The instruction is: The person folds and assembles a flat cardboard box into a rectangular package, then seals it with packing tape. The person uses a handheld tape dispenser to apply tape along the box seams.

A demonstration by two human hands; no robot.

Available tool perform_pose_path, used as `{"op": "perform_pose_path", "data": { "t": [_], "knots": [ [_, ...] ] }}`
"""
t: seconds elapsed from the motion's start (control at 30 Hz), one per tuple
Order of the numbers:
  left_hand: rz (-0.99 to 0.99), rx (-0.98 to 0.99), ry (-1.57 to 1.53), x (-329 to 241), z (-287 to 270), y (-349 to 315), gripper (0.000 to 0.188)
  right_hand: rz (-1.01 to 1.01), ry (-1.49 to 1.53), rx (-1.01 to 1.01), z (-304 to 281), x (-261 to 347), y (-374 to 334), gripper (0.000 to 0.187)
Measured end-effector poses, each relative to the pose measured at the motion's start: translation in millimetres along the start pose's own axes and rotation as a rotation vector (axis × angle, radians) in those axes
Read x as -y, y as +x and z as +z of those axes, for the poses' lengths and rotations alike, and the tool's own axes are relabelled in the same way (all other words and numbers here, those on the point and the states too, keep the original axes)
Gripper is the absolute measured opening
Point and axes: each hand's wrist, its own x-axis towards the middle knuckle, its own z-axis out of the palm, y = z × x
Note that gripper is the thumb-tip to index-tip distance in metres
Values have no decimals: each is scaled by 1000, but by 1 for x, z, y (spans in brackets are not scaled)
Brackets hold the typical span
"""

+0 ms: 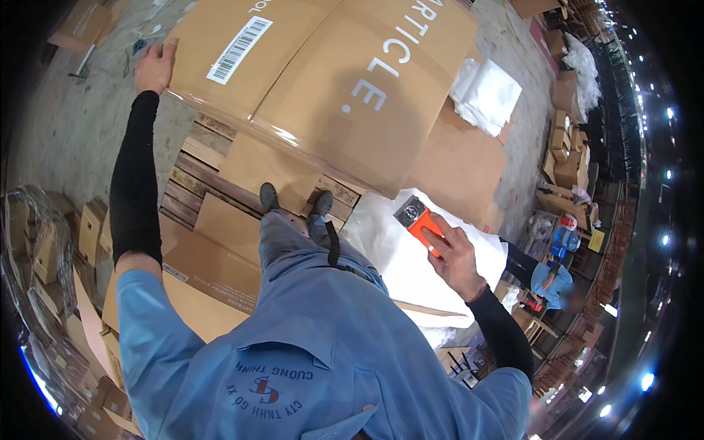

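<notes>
Past the grey floor point(110, 110), white lights point(647, 381) shine at right, probably overhead.

A big rectangular brown cardboard box point(312, 92) is lying before the person point(308, 352); folded white sheeting point(485, 95) is resting right of it.

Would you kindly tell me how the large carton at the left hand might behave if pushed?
The large carton would probably feel stiff, as its top looks flat. The glossy clear tape along its near edge may be slick. Being broad, it seems unlikely to tip easily.
</notes>
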Motion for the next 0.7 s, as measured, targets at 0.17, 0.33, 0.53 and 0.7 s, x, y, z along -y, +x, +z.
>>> {"op": "perform_pose_path", "data": {
  "t": [0.17,0.33,0.53,0.7],
  "knots": [
    [-51,-507,-142,5,38,-13,83,73,-50,24,-3,29,32,54],
    [-114,-643,-533,-52,62,-83,71,66,-279,287,-16,54,87,18],
    [-271,-470,-854,-189,112,-230,98,276,-131,661,109,-69,36,18],
    [-379,-258,-1389,-326,151,-417,115,851,760,-147,158,-140,9,72]
  ]
}}
